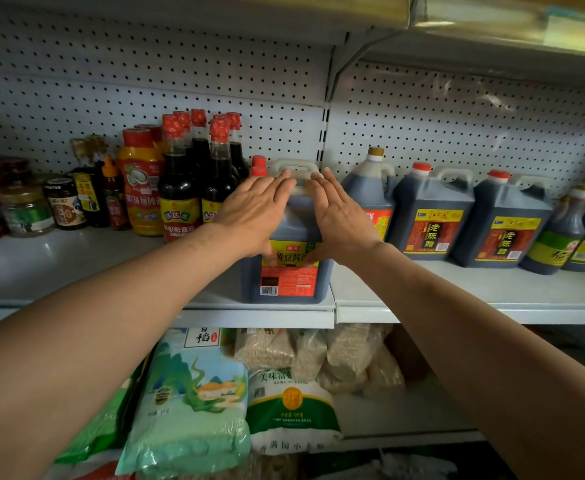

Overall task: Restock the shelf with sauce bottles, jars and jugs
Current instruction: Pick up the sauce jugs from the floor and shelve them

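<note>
1. Jars [24,211] stand at the far left of the shelf [76,268], near its back.
2. Right of them are a small dark bottle [90,199], a red bottle [114,199] and an orange squeeze bottle [142,188].
3. Next, a cluster of red-capped soy bottles [180,181] stands upright.
4. The left hand [253,209] lies flat on the front jug [287,271], fingers straight and pressed against its upper left face, thumb on the label.
5. That jug stands upright at the shelf's front edge, just right of the soy bottles, its handle above the fingertips.
6. The right hand [339,216] mirrors it, fingers straight on the jug's upper right side.
7. Further right, a brown jug [370,185], two dark vinegar jugs [429,216] and two green-labelled jugs [561,237] line the back.
8. Below, rice bags [194,393] fill the lower shelf.
</note>
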`<state>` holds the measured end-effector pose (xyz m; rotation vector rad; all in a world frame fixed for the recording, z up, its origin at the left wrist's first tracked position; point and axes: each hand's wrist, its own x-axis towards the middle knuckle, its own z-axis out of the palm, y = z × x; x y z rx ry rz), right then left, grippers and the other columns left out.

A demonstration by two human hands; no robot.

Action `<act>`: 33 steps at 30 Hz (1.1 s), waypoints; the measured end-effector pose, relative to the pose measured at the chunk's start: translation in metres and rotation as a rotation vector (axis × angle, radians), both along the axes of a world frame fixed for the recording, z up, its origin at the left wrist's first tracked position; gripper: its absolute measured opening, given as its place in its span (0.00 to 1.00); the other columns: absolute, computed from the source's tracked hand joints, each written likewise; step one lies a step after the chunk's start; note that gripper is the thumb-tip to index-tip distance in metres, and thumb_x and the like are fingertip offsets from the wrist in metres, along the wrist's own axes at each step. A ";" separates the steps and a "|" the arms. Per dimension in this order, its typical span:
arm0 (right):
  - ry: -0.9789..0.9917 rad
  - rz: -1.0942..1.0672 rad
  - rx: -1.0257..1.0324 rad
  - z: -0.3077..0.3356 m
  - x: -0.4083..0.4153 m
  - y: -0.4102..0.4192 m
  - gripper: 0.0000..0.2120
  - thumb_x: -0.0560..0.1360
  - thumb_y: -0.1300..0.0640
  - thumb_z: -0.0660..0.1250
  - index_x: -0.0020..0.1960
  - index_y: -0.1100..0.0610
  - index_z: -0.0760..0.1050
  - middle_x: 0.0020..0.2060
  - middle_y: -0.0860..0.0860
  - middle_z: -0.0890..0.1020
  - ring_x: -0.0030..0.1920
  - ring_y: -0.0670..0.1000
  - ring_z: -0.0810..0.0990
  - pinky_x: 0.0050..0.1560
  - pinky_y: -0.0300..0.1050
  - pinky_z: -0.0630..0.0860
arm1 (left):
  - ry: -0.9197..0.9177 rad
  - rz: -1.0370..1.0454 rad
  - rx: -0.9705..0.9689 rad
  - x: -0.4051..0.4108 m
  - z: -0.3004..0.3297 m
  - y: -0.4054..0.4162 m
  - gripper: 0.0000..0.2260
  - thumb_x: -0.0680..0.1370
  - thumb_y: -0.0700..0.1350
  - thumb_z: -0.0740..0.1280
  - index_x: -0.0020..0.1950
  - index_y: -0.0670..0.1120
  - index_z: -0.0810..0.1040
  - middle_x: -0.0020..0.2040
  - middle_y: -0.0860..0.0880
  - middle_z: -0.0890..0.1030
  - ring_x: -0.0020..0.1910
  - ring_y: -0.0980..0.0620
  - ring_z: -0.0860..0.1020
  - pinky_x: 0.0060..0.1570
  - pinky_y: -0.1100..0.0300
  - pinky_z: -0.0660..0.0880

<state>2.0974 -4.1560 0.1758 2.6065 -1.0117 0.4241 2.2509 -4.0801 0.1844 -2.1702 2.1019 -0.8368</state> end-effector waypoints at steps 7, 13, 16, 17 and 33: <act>-0.057 0.026 0.022 0.000 0.001 -0.006 0.69 0.56 0.37 0.82 0.80 0.65 0.48 0.79 0.57 0.56 0.82 0.55 0.44 0.79 0.44 0.44 | -0.024 -0.027 -0.044 0.003 0.001 -0.003 0.64 0.55 0.67 0.79 0.78 0.39 0.49 0.79 0.44 0.55 0.75 0.47 0.60 0.74 0.55 0.53; -0.085 0.035 0.042 0.000 0.005 -0.014 0.69 0.53 0.38 0.84 0.80 0.63 0.50 0.78 0.57 0.58 0.81 0.56 0.50 0.80 0.47 0.50 | -0.037 -0.020 -0.049 0.007 0.001 -0.011 0.63 0.56 0.66 0.79 0.78 0.39 0.49 0.79 0.43 0.56 0.75 0.47 0.60 0.74 0.55 0.53; -0.092 0.043 0.046 0.001 0.007 -0.019 0.68 0.52 0.39 0.84 0.79 0.62 0.52 0.77 0.57 0.60 0.81 0.56 0.52 0.80 0.46 0.52 | -0.044 -0.023 -0.044 0.010 0.001 -0.015 0.63 0.57 0.66 0.79 0.78 0.39 0.49 0.79 0.43 0.55 0.76 0.46 0.60 0.74 0.55 0.53; -0.093 0.042 0.046 0.002 0.008 -0.020 0.68 0.52 0.39 0.84 0.79 0.62 0.52 0.77 0.56 0.60 0.80 0.55 0.52 0.80 0.46 0.52 | -0.043 -0.022 -0.042 0.011 0.001 -0.016 0.63 0.58 0.66 0.79 0.78 0.39 0.48 0.79 0.43 0.55 0.76 0.46 0.59 0.74 0.55 0.53; -0.086 -0.009 0.026 -0.001 0.033 -0.064 0.69 0.52 0.38 0.85 0.80 0.60 0.51 0.73 0.54 0.65 0.76 0.54 0.61 0.77 0.47 0.60 | -0.053 -0.023 -0.080 0.034 -0.004 -0.063 0.58 0.60 0.61 0.80 0.77 0.39 0.50 0.76 0.44 0.61 0.72 0.47 0.63 0.73 0.56 0.56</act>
